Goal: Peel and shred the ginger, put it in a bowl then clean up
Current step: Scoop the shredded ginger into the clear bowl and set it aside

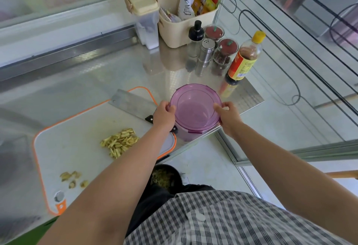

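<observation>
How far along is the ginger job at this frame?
Done: ginger shreds lie piled on the cutting board. In hand: left hand and right hand grip the rim of the purple bowl, which looks empty. Left: moving shreds into the bowl, clearing the peel scraps and cleaver.

The bowl [195, 109] stands right of the cutting board [64, 148] bearing ginger shreds [120, 142].
</observation>
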Available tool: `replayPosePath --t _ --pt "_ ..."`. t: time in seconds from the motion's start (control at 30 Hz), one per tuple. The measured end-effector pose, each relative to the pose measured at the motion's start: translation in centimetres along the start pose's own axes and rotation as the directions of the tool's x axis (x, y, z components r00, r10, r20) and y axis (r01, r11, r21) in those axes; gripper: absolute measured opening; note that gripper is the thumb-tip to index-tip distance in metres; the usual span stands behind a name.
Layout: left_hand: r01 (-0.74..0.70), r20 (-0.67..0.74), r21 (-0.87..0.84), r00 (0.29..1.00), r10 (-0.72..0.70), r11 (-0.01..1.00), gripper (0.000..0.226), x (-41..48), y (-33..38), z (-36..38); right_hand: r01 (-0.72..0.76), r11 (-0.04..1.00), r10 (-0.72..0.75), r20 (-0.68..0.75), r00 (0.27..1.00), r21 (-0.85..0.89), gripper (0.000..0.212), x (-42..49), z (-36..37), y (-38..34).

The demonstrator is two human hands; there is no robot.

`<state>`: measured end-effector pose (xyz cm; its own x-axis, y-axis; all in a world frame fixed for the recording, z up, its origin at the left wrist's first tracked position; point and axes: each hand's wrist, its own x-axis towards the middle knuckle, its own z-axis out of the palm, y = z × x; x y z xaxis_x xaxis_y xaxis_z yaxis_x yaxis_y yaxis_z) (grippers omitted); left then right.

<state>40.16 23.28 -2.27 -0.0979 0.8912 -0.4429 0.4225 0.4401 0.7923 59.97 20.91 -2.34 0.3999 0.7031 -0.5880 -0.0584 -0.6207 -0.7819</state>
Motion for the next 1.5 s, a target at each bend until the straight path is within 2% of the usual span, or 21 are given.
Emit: replayPosePath --t 0.07,0.1,0.17,0.2,0.27,0.33,0.47,0.53,0.67,0.7,0.77,0.9,1.1,1.23,1.37,1.5 --pt "0.128 0.135 -0.172 0.985 -0.105 0.977 0.024 -0.5 0.1 -0.5 0.022 1.000 -0.022 -0.025 0.999 -0.008 0.031 -0.1 0.2 0.4" --pt "0.173 0.194 -0.201 0.972 -0.134 0.964 0.037 -0.5 0.1 -0.6 0.039 0.999 -0.039 -0.045 0.998 -0.018 0.031 -0.2 0.4 0.6" --pt "0.177 0.235 -0.165 0.963 -0.135 0.970 0.071 -0.7 0.2 -0.7 0.066 0.997 -0.069 -0.091 0.993 -0.033 0.031 -0.4 0.7 0.9" --pt "0.161 0.211 -0.152 0.969 -0.127 0.975 0.077 -0.7 0.2 -0.5 0.075 0.997 -0.079 -0.115 0.990 -0.035 0.031 -0.3 0.8 1.2" --pt "0.155 0.137 -0.145 0.981 -0.135 0.977 0.072 -0.6 0.0 0.0 0.082 0.995 -0.089 -0.147 0.985 -0.049 0.031 -0.3 0.9 1.8" --pt "0.223 0.138 -0.171 0.970 -0.201 0.960 0.065 -0.7 -0.2 0.7 0.088 0.993 -0.099 -0.161 0.982 -0.076 0.030 -0.3 0.8 2.0" --pt "0.406 0.349 -0.209 0.881 -0.320 0.890 0.049 -1.9 -0.1 1.5 0.032 0.980 -0.049 -0.081 0.996 -0.199 0.032 -0.6 0.2 1.7" --pt "0.342 0.344 -0.127 0.896 -0.282 0.931 0.041 -2.1 0.1 1.5 0.024 0.962 -0.043 -0.063 0.997 -0.272 0.040 -0.5 -0.4 1.5" --pt "0.119 0.217 0.162 0.964 -0.153 0.979 0.051 -1.4 -0.2 0.7 0.158 0.967 -0.172 -0.052 0.984 -0.200 0.057 0.5 -1.1 0.6" --pt "0.076 0.195 0.225 0.973 -0.122 0.971 0.051 -1.1 -0.5 0.5 0.197 0.956 -0.204 -0.008 0.979 -0.216 0.058 0.6 -1.0 0.3" --pt "0.012 0.166 0.294 0.984 -0.064 0.956 0.049 -1.1 -0.7 0.2 0.257 0.918 -0.246 0.076 0.966 -0.303 0.047 0.9 -0.7 0.3" --pt "-0.056 0.100 0.232 0.994 0.033 0.971 0.044 -0.9 -1.5 -0.1 0.264 0.906 -0.253 0.079 0.964 -0.332 0.040 0.9 -0.6 0.8" --pt "-0.035 0.006 0.048 0.999 0.034 0.998 0.054 -0.7 -0.8 -0.2 0.268 0.923 -0.267 0.042 0.963 -0.277 0.040 0.8 -0.6 1.1" --pt "-0.086 0.017 0.053 0.996 0.085 0.995 0.060 -0.5 -0.9 -0.2 0.261 0.937 -0.266 0.008 0.964 -0.232 0.040 1.0 -0.8 1.4" --pt "-0.044 0.047 0.040 0.998 0.042 0.998 0.051 -1.1 -0.9 0.4 0.254 0.941 -0.267 -0.034 0.963 -0.222 0.041 1.1 -1.3 1.7" --pt "0.004 0.091 0.043 0.996 -0.008 0.999 0.049 -1.6 -0.7 0.8 0.286 0.897 -0.332 -0.087 0.939 -0.337 0.043 0.8 -1.6 2.2"
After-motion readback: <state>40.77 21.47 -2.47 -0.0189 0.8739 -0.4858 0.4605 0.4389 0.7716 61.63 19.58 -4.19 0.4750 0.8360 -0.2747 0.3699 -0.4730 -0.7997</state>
